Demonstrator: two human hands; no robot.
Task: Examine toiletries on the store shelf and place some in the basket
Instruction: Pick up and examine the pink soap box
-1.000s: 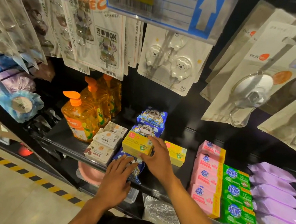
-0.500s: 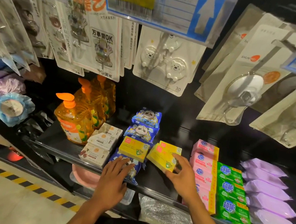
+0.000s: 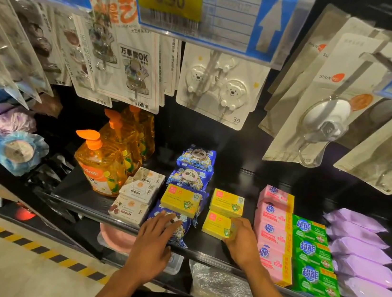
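Lowered the yellow box (image 3: 215, 226) flat onto the shelf (image 3: 204, 249), just in front of another box (image 3: 227, 202).
Kept the grip of the right hand (image 3: 242, 241) clamped on its end; rested the left hand (image 3: 155, 240) flat, grip apart, on the blue pack (image 3: 180, 233).

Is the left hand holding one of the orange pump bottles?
No, the left hand lies flat on the front blue panda pack, while the orange pump bottles stand untouched farther left on the shelf.

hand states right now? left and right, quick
Left hand: open, fingers resting on the front blue panda pack.
Right hand: closed on the near yellow box, grip at its right end.
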